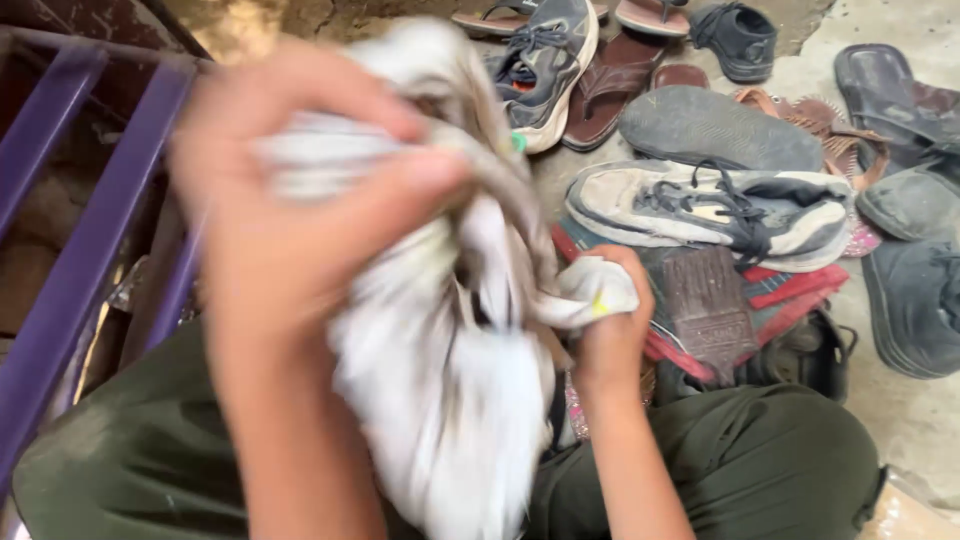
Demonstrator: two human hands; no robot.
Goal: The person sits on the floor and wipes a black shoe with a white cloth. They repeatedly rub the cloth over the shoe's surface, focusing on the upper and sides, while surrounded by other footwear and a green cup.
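A crumpled white cloth (440, 370) hangs in front of me, blurred by motion. My left hand (290, 200) is raised close to the camera and grips the cloth's upper part between thumb and fingers. My right hand (610, 320) is lower and clenches another fold of the same cloth. Beneath both arms are my legs in dark green trousers (760, 460). Whatever the cloth wraps, if anything, is hidden.
Several worn shoes and sandals lie on the concrete floor ahead: a grey lace-up sneaker (710, 215), another sneaker (545, 65), brown sandals (610, 85), dark shoes (915, 300). A scrubbing brush (705, 300) rests on red sandals. Purple metal bars (70, 230) stand at left.
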